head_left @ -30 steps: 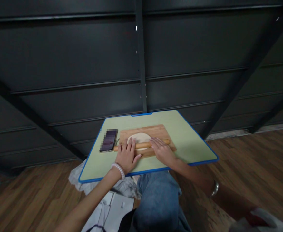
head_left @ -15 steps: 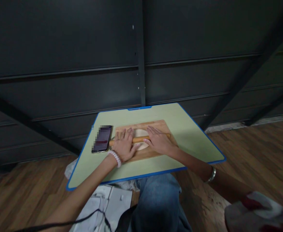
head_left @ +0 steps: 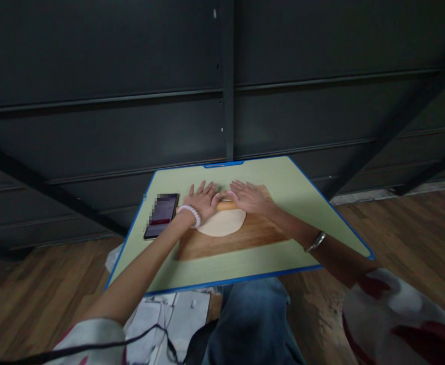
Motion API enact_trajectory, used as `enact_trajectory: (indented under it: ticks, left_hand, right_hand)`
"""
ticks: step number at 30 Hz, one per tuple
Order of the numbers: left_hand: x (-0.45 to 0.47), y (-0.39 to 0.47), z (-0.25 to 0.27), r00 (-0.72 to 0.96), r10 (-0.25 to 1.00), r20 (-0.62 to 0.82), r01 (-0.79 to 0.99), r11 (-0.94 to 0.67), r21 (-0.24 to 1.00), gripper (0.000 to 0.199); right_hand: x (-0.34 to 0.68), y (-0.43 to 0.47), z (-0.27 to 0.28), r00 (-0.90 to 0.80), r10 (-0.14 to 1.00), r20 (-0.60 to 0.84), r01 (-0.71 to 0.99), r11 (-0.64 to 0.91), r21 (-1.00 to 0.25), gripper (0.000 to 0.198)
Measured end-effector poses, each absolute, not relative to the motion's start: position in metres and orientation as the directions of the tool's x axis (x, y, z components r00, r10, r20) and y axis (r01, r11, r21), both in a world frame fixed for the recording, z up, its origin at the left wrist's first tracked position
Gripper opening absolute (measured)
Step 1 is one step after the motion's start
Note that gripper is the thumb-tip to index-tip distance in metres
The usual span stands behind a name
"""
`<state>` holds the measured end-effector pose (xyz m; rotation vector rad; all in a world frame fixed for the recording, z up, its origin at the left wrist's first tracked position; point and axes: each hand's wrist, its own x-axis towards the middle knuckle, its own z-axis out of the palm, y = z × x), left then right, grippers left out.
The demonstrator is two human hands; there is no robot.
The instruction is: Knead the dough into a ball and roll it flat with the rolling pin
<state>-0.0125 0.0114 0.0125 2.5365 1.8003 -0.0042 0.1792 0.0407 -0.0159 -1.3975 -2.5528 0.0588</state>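
A wooden rolling pin (head_left: 227,205) lies across a flat, pale round of dough (head_left: 224,224) on a wooden board (head_left: 222,247). My left hand (head_left: 204,202) presses flat on the pin's left part, fingers spread and pointing away from me. On its right part rests my right hand (head_left: 250,196), palm down with the fingers stretched out. Both thumbs point inward, close to each other over the pin. The near part of the dough shows in front of the pin; most of the far part is hidden by the hands.
The board lies on a pale green table (head_left: 268,266) with a blue edge. A phone (head_left: 162,215) lies beside the board at the left. Dark panels (head_left: 139,137) rise behind the table. White boxes (head_left: 188,314) and a black cable (head_left: 142,337) are below it.
Both hands have moved away from me with the rolling pin, from the middle of the dough towards its far side. More of the dough's near part now shows. The view has shifted slightly.
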Motion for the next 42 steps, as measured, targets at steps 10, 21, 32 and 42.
enact_trajectory:
  ticks: [10,21,32,42]
  left_hand:
    - [-0.017,0.070,0.006,0.246,0.969,-0.028,0.958,-0.238,0.159,0.061]
    - [-0.015,0.031,0.006,0.261,0.964,0.042,0.965,-0.259,-0.049,0.059]
    - [-0.020,-0.021,-0.002,0.292,0.940,0.174,0.956,-0.294,-0.018,0.051]
    - [-0.033,-0.069,-0.009,0.380,0.885,0.268,0.911,-0.408,0.054,0.048]
  right_hand:
    - [0.175,0.090,-0.009,-0.546,0.838,-0.014,0.817,0.528,-0.230,0.056]
    - [0.179,0.044,-0.007,-0.485,0.873,0.040,0.846,0.481,-0.232,0.054]
    - [0.181,-0.039,-0.005,-0.447,0.826,0.342,0.832,0.525,-0.181,0.051]
    - [0.187,-0.070,-0.002,-0.466,0.812,0.352,0.770,0.568,-0.292,0.036]
